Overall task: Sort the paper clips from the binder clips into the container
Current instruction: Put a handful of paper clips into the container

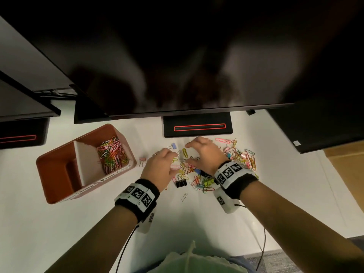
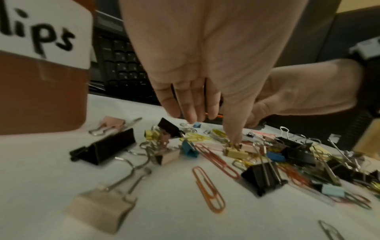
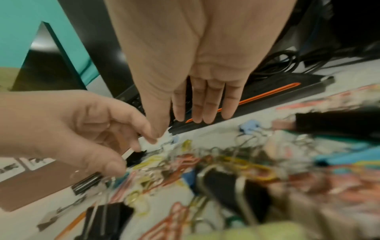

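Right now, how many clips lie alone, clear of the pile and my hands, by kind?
Binder clips: 2, the pink binder clip and the lavender binder clip.
Paper clips: 1, the silver paper clip.
Total: 3.

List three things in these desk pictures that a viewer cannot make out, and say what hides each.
1. Head view: the clips under the left hand and right hand; the hands cover them.
2. Left wrist view: the container label; the frame edge cuts it to "lips".
3. Right wrist view: the pile near the camera; blur smears individual clips.
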Demonstrator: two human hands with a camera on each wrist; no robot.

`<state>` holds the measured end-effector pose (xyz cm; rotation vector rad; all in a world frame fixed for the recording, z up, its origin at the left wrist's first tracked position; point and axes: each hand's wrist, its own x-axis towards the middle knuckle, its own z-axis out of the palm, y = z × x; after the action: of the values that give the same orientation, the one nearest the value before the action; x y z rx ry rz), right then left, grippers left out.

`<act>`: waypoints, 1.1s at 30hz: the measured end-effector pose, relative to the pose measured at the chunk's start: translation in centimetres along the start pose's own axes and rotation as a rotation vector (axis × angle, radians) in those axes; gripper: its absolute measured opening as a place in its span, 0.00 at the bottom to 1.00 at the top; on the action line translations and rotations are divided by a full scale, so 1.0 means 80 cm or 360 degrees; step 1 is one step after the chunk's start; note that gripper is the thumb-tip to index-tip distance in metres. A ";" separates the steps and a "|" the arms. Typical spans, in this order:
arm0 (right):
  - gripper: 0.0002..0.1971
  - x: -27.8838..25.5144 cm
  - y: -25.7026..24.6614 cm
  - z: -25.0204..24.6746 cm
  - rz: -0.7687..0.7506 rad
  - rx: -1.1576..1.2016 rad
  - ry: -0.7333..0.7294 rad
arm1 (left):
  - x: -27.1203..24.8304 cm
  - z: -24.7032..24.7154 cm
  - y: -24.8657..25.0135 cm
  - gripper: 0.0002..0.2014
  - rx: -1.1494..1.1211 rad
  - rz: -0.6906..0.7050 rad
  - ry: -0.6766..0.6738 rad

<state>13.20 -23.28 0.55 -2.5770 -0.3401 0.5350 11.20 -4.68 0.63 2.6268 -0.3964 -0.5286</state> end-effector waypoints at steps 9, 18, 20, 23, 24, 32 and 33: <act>0.25 0.024 -0.038 0.032 0.0217 0.0031 -0.0223 | 0.006 0.008 -0.017 0.30 0.0244 0.0091 -0.0258; 0.12 0.035 -0.029 0.021 0.0311 0.0245 -0.0335 | 0.013 0.014 -0.027 0.06 0.0116 0.0041 0.0074; 0.11 0.034 -0.024 0.016 0.0295 0.0304 -0.0339 | 0.015 0.014 -0.025 0.07 0.0188 0.0049 0.0071; 0.09 0.026 -0.015 0.007 0.0344 0.0525 -0.0191 | 0.017 0.016 -0.023 0.06 0.0279 0.0082 0.0004; 0.08 0.022 -0.011 0.004 0.0369 0.0595 -0.0119 | 0.017 0.017 -0.023 0.06 0.0315 0.0092 -0.0035; 0.06 0.003 0.008 -0.017 0.0475 0.0985 0.0131 | 0.024 0.016 -0.022 0.07 0.0463 0.0056 -0.0180; 0.06 0.001 0.009 -0.018 0.0470 0.0995 0.0141 | 0.024 0.016 -0.021 0.07 0.0509 0.0058 -0.0200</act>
<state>13.96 -24.45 1.34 -2.0334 0.2177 0.5239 12.65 -4.38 -1.78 2.8920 -0.6128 -0.6686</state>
